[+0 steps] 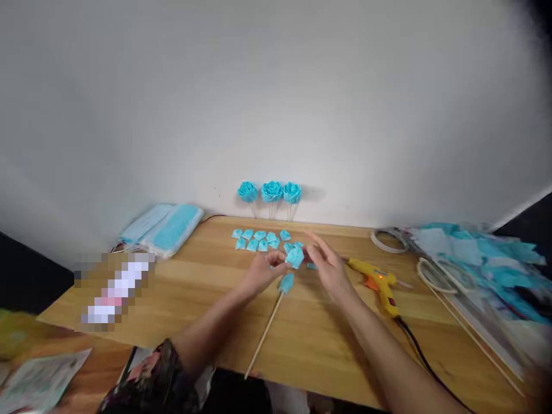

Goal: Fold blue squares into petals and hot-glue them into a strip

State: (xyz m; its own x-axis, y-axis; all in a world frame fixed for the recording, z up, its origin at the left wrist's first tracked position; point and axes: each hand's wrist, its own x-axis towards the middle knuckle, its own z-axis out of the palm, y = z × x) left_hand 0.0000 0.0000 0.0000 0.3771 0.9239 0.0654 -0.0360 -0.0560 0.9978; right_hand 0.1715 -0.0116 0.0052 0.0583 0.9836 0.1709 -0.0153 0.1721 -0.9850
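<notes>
We've got a blue petal (295,258) pinched by its left edge between thumb and finger of our left hand (263,273), on the far side of the stick (264,335) and its blue bud (286,282). Our right hand (331,270) is just right of it, fingers partly spread; can't tell if they touch. We'd pinch lightly to avoid creases, and mind the glue gun (378,283) at right, light glowing.

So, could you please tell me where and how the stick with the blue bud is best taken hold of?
Probably by the bare shaft of the stick, pinched from the near side, where its plain end lies; the blue bud at the far end looks easy to crush.
</notes>
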